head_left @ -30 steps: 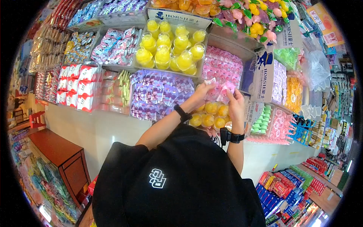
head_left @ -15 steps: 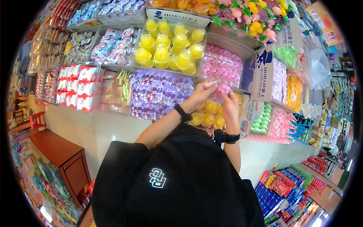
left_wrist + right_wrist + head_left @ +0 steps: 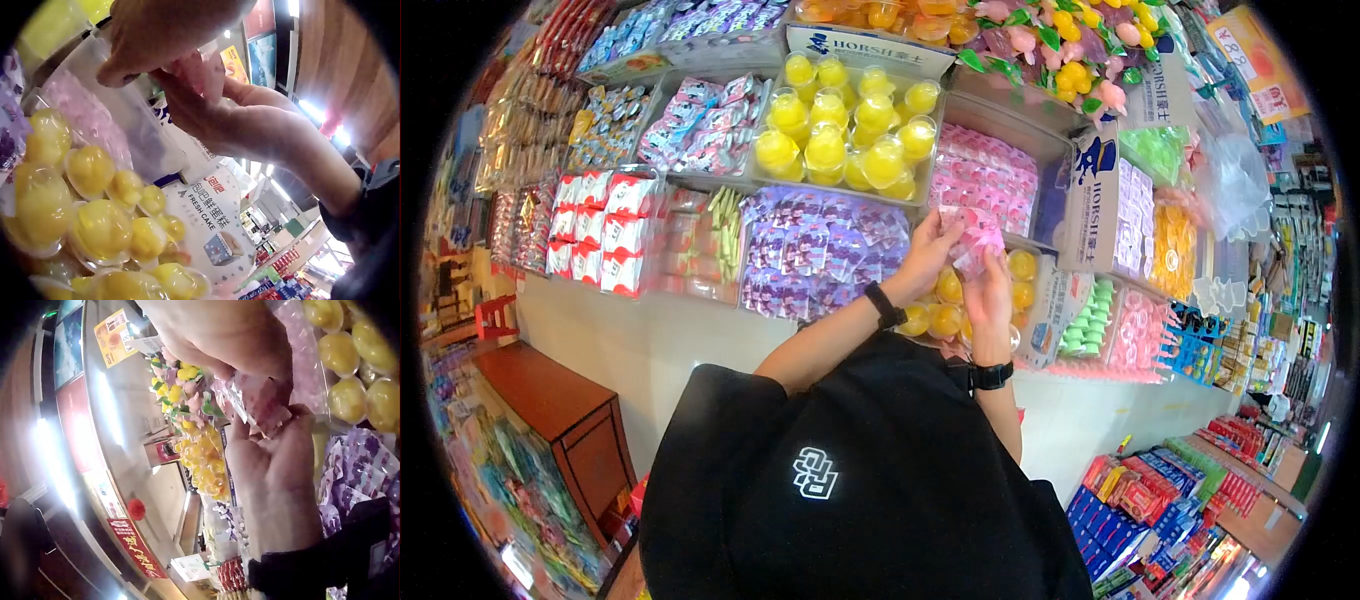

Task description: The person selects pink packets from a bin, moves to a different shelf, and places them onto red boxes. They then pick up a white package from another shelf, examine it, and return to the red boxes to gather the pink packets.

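In the head view a pink see-through candy packet (image 3: 978,238) is held up over the front trays. My left hand (image 3: 925,262) pinches its left side between thumb and fingers. From below right, my right hand (image 3: 988,298) grips its lower right part. Both hands meet around the crinkled wrapper in the right wrist view, where the packet (image 3: 265,403) is partly covered by fingers. Behind it stands a tray of similar pink packets (image 3: 990,170). Under the hands lie round yellow jelly cups (image 3: 945,318) in clear plastic.
Left of the hands sits a bin of purple packets (image 3: 825,250). Tall yellow cups (image 3: 825,145) fill the tray behind. A cardboard divider (image 3: 1095,200) rises at the right, near green candies (image 3: 1088,320). A brown wooden cabinet (image 3: 550,410) stands at the lower left.
My right hand has moved left and slightly down, closer to my left hand. The pink packet now shows larger and flatter between them, where before it was bunched at the fingertips.
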The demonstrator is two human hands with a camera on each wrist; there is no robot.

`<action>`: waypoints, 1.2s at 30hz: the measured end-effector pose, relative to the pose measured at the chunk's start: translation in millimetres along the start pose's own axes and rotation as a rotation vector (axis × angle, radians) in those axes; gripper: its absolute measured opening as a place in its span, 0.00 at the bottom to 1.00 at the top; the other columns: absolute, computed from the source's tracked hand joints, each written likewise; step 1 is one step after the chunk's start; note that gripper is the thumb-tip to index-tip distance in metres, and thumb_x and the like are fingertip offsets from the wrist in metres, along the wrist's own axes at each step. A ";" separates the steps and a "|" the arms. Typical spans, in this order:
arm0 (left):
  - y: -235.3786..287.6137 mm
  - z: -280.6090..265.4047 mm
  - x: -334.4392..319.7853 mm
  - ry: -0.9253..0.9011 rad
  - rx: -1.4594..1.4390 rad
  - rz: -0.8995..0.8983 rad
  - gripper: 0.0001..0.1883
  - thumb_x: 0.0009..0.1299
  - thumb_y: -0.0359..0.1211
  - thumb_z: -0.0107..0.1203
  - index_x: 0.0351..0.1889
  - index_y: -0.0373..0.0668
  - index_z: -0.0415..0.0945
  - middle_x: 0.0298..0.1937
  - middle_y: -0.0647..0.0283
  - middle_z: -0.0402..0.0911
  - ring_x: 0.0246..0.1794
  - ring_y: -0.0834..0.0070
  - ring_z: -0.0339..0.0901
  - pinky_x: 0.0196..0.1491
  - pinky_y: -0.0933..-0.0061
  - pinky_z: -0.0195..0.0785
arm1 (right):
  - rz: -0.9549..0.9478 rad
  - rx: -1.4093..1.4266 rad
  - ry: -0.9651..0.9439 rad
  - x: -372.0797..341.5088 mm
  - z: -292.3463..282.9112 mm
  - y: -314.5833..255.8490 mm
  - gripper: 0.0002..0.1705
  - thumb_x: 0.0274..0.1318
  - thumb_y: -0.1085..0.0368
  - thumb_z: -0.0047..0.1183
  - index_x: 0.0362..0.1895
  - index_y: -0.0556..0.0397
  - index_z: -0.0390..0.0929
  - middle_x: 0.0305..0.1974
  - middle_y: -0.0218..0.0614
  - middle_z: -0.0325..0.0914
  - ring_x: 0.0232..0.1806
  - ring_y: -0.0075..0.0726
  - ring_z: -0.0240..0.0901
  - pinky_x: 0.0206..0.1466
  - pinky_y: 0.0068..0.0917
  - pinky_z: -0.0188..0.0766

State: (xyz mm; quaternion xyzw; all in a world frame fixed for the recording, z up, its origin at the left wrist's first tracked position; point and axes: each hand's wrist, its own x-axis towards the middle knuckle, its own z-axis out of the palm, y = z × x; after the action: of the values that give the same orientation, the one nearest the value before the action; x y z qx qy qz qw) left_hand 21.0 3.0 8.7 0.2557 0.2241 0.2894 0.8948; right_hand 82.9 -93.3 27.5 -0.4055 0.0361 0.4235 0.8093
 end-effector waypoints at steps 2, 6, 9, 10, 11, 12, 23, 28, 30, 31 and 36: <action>0.8 -3.6 0.4 -0.031 0.022 -0.058 0.11 0.69 0.31 0.51 0.48 0.41 0.68 0.46 0.65 0.75 0.45 0.76 0.74 0.47 0.75 0.69 | -0.038 -0.021 0.021 2.9 -5.5 1.2 0.19 0.61 0.65 0.46 0.56 0.52 0.65 0.52 0.34 0.71 0.52 0.37 0.68 0.57 0.40 0.63; 0.2 -14.4 1.7 -0.069 0.230 -0.276 0.09 0.68 0.35 0.53 0.38 0.42 0.68 0.40 0.66 0.76 0.38 0.81 0.72 0.41 0.78 0.69 | -0.075 -0.025 0.081 6.0 -12.3 -7.1 0.17 0.61 0.67 0.46 0.54 0.54 0.66 0.49 0.36 0.72 0.51 0.35 0.69 0.54 0.35 0.65; 4.6 -13.3 0.2 -0.146 0.276 -0.325 0.10 0.67 0.38 0.55 0.34 0.43 0.68 0.32 0.68 0.74 0.32 0.84 0.71 0.35 0.82 0.66 | -0.096 -0.065 0.060 2.3 -6.1 -13.7 0.16 0.61 0.69 0.46 0.53 0.57 0.67 0.48 0.36 0.73 0.49 0.33 0.69 0.53 0.31 0.66; 5.6 -13.0 -0.7 -0.144 0.274 -0.329 0.10 0.67 0.38 0.55 0.34 0.43 0.68 0.32 0.68 0.74 0.32 0.84 0.71 0.35 0.82 0.66 | -0.116 -0.112 0.035 0.5 -4.9 -15.3 0.16 0.61 0.70 0.46 0.53 0.58 0.68 0.47 0.35 0.73 0.49 0.32 0.69 0.53 0.30 0.66; 7.2 -12.3 -0.6 -0.152 0.353 -0.339 0.11 0.67 0.39 0.55 0.36 0.43 0.68 0.34 0.68 0.74 0.33 0.83 0.71 0.34 0.82 0.67 | -0.115 -0.113 0.038 -0.8 -2.8 -15.9 0.16 0.61 0.70 0.46 0.53 0.58 0.68 0.47 0.35 0.73 0.49 0.32 0.69 0.53 0.30 0.66; 9.2 -10.1 -1.1 -0.161 0.433 -0.349 0.12 0.67 0.39 0.55 0.39 0.42 0.69 0.35 0.67 0.74 0.34 0.83 0.71 0.34 0.81 0.67 | -0.128 -0.158 0.024 -2.3 0.5 -15.6 0.16 0.61 0.69 0.47 0.53 0.58 0.67 0.47 0.34 0.73 0.49 0.31 0.69 0.54 0.28 0.65; 3.5 -6.0 -2.3 -0.304 0.067 -0.378 0.22 0.72 0.39 0.47 0.63 0.48 0.58 0.53 0.70 0.68 0.52 0.77 0.69 0.48 0.64 0.74 | -0.323 -0.472 0.112 1.9 16.7 -12.1 0.15 0.57 0.73 0.51 0.49 0.61 0.68 0.42 0.34 0.73 0.43 0.25 0.69 0.47 0.22 0.67; 7.4 -5.4 0.9 -0.291 0.027 -0.395 0.21 0.72 0.38 0.48 0.62 0.50 0.59 0.54 0.70 0.68 0.53 0.77 0.68 0.47 0.62 0.75 | -0.425 -1.099 0.052 11.1 14.1 -28.5 0.08 0.53 0.68 0.57 0.34 0.55 0.71 0.30 0.21 0.69 0.32 0.16 0.63 0.34 0.16 0.61; 8.5 -2.4 2.8 -0.213 0.140 -0.318 0.21 0.71 0.36 0.50 0.61 0.49 0.59 0.52 0.69 0.69 0.50 0.77 0.70 0.45 0.65 0.76 | -0.448 -1.199 0.020 24.6 10.5 -35.7 0.09 0.53 0.66 0.57 0.34 0.56 0.72 0.28 0.24 0.70 0.29 0.17 0.63 0.31 0.18 0.60; 9.7 -1.6 4.5 -0.213 0.137 -0.323 0.21 0.71 0.36 0.50 0.61 0.49 0.59 0.52 0.69 0.69 0.50 0.77 0.70 0.45 0.65 0.76 | -0.471 -1.297 -0.021 29.4 10.6 -38.9 0.10 0.53 0.65 0.57 0.34 0.57 0.72 0.25 0.26 0.71 0.26 0.18 0.63 0.28 0.20 0.60; 18.5 4.2 7.9 -0.162 0.304 -0.258 0.21 0.69 0.35 0.52 0.59 0.44 0.63 0.49 0.67 0.73 0.46 0.77 0.73 0.41 0.70 0.77 | -0.309 -1.661 -0.079 43.7 38.0 -72.8 0.18 0.53 0.60 0.55 0.44 0.59 0.70 0.23 0.43 0.72 0.25 0.33 0.69 0.29 0.29 0.65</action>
State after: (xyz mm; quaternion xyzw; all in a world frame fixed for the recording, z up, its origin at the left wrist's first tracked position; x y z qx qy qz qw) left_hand 21.6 19.6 20.9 0.3795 0.2232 0.1136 0.8906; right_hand 152.0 -61.3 80.9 -0.8538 -0.3710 0.2111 0.2980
